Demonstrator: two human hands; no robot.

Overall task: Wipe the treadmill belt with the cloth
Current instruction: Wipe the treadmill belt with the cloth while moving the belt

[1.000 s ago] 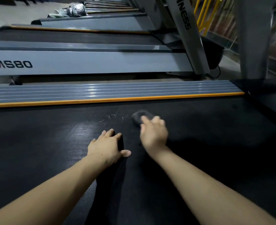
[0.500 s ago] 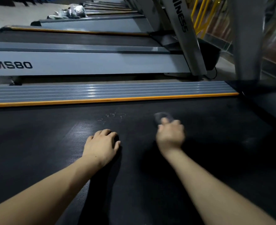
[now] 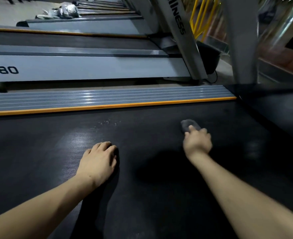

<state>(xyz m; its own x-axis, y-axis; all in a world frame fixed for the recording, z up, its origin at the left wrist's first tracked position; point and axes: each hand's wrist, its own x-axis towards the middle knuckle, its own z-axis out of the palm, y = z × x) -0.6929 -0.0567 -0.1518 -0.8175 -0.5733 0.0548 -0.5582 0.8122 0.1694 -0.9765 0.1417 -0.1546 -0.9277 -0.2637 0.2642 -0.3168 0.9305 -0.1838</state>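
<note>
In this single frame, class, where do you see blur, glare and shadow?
Head view: right hand and dark cloth are motion-blurred; glare streaks the ribbed side rail; a sheen lies on the belt beside the left hand; dark shadows pool under both arms.

The wide black rubber treadmill belt (image 3: 151, 195) fills the near part of the scene, its fine textured weave catching a dull sheen at left centre. Pale scuff specks mark it towards the far edge, where it meets an orange strip. The small dark grey bunched cloth (image 3: 188, 125) lies pressed flat on the belt right of centre, its near edge hidden under fingers, slightly blurred.
</note>
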